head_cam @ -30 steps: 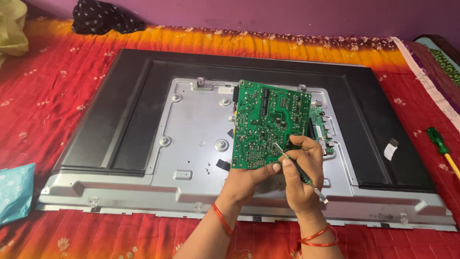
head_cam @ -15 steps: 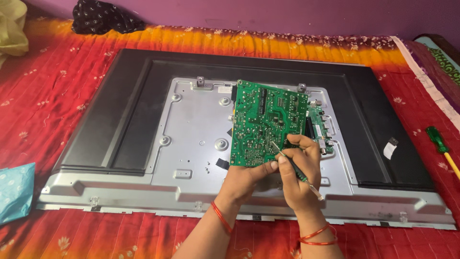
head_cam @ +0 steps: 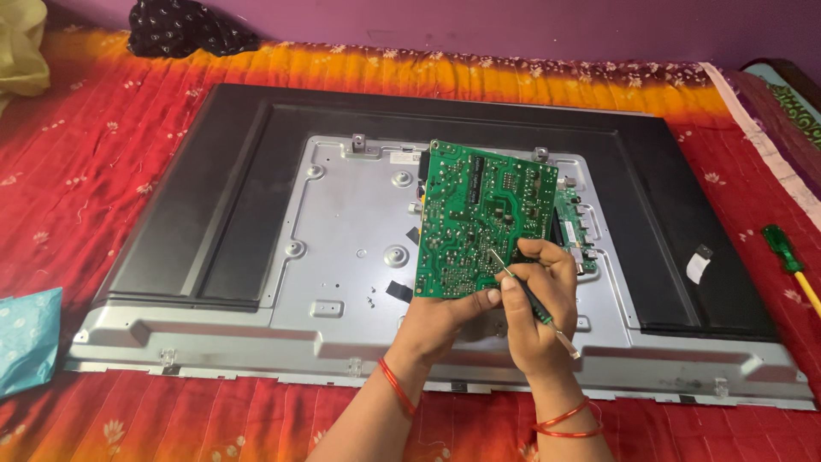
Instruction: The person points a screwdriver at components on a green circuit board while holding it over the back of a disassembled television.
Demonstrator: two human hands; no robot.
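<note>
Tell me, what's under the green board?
Under the green board lies the TV's silver metal plate, and another small green board peeks out on its right. What lies directly beneath is hidden.

One green circuit board (head_cam: 479, 224) is held up, with a second green board (head_cam: 571, 224) partly hidden behind it, and one opened television panel (head_cam: 214, 197) lies underneath. There are two screwdrivers: a thin one (head_cam: 532, 299) against the board and a green-handled one (head_cam: 791, 265) on the red bedspread (head_cam: 68, 197). Two hands, left hand (head_cam: 445, 316) and right hand (head_cam: 539, 316), are in view.

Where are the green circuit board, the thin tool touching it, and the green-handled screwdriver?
green circuit board (head_cam: 470, 214), head view, middle of its solder side.
thin tool (head_cam: 505, 270), head view, its metal shaft.
green-handled screwdriver (head_cam: 780, 248), head view, its green handle.
</note>
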